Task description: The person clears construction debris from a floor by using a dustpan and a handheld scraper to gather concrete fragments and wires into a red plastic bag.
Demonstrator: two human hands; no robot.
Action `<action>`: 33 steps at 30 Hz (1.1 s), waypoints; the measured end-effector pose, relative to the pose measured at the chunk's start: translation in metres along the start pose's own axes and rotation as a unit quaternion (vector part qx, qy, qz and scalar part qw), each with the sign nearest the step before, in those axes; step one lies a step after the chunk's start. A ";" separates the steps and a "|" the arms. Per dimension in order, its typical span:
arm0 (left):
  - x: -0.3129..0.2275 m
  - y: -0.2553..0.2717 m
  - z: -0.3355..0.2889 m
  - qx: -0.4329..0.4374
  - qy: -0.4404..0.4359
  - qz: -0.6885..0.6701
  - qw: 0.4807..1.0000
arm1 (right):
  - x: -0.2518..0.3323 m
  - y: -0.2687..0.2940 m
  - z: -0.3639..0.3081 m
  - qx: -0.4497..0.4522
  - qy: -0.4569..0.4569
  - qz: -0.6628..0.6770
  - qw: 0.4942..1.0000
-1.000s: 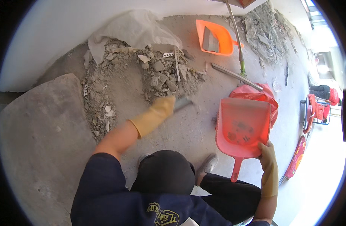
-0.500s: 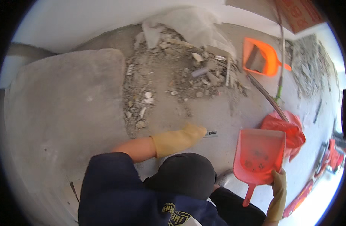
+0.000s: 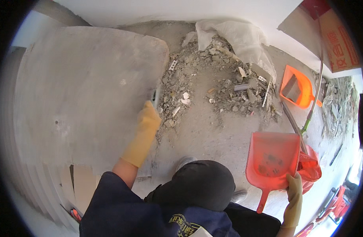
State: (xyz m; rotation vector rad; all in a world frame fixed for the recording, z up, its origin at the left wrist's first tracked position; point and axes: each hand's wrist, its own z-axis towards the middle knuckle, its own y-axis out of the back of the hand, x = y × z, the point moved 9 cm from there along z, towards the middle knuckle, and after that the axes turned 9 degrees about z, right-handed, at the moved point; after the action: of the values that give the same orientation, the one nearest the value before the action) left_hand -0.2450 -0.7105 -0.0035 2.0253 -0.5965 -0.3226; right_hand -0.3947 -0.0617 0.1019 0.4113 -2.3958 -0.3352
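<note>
My left hand, in a yellow rubber glove, is closed around a small grey metal tool. Its exact kind is blurred and partly hidden by the glove. The tool is at the right edge of a large grey board, beside a heap of rubble. A red dustpan hangs at my lower right, its handle pointing toward me. My gloved right hand grips its right side near the back, and dark dirt marks its pan.
Crumpled translucent plastic sheeting covers the rubble's far side. An orange dustpan lies to the right by a long pole. Behind the red dustpan is a red bag. A cardboard box stands at far right.
My left hand has swung leftward and away from me with the metal tool, from above the floor to the board's edge. My right hand still holds the red dustpan. The view has shifted.
</note>
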 end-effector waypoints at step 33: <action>0.021 -0.091 -0.076 0.048 0.031 -0.066 0.996 | 0.032 -0.050 0.057 0.054 0.019 -0.021 0.998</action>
State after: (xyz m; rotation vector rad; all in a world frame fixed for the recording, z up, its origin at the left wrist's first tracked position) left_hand -0.1668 -0.6279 -0.0438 2.1644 -0.4487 -0.3126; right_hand -0.4459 -0.1124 0.0610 0.5133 -2.3767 -0.2160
